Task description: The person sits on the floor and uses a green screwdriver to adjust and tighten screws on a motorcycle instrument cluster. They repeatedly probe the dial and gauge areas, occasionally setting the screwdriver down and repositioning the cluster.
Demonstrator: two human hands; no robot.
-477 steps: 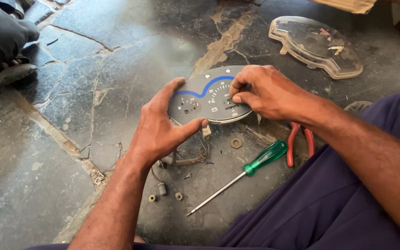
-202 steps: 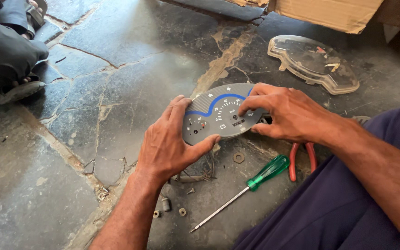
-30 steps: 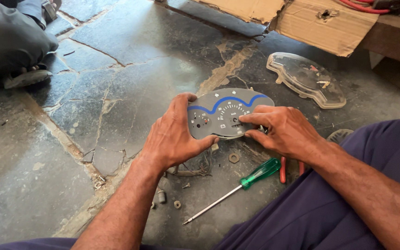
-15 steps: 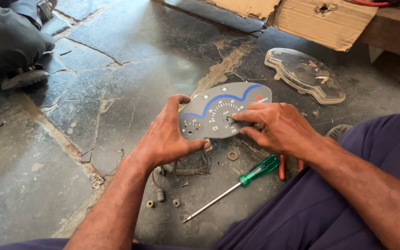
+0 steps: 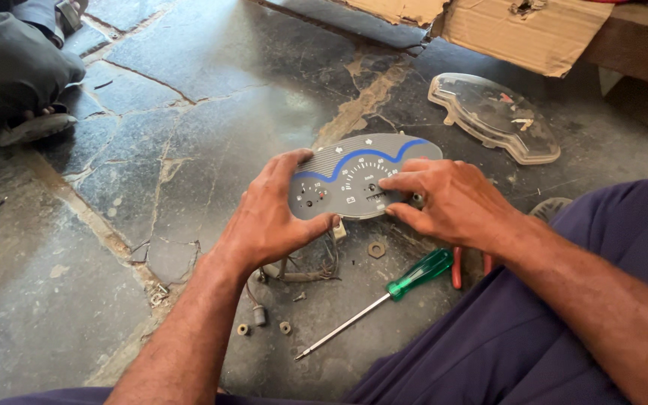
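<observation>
Evidently the grey instrument-cluster faceplate (image 5: pixel 361 176) is lifted off the stone floor (image 5: pixel 211 112) so both hands can steady it face-up: the left hand (image 5: pixel 271 221) grips its lower-left edge, thumb across the front, while the right hand (image 5: pixel 451 202) pinches the right end, fingertips near the middle dial. The faceplate is flat and oblong, with a blue wavy line, ribbed top and small white-marked gauges. At six o'clock below it lie a green-handled screwdriver (image 5: pixel 384 292), red-handled pliers (image 5: pixel 459 266), a nut (image 5: pixel 376 249) and wiring (image 5: pixel 301 266); its clear cover (image 5: pixel 496 116) sits at two o'clock.
</observation>
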